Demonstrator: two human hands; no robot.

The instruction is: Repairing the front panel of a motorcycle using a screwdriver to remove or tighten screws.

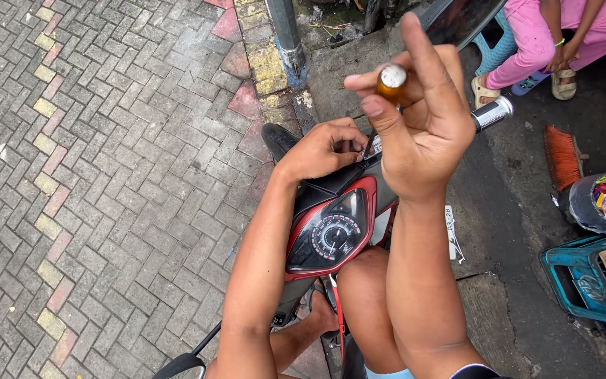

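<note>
Right hand [426,133] clamped on amber screwdriver handle [390,81], shaft angled down to the handlebar cover [338,184]. Left hand [320,149] closed there, apparently steadying the tip [365,151].

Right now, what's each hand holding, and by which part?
Right hand holds a screwdriver by its amber handle, fingers around the top. Left hand pinches near the tip at the motorbike's handlebar; what it grips cannot be told.

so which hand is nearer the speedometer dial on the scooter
Left. The left hand rests on the handlebar cover just above the speedometer dial, steadying the tip of the screwdriver. The right hand is raised higher, gripping the screwdriver's amber handle, farther from the dial.
</note>
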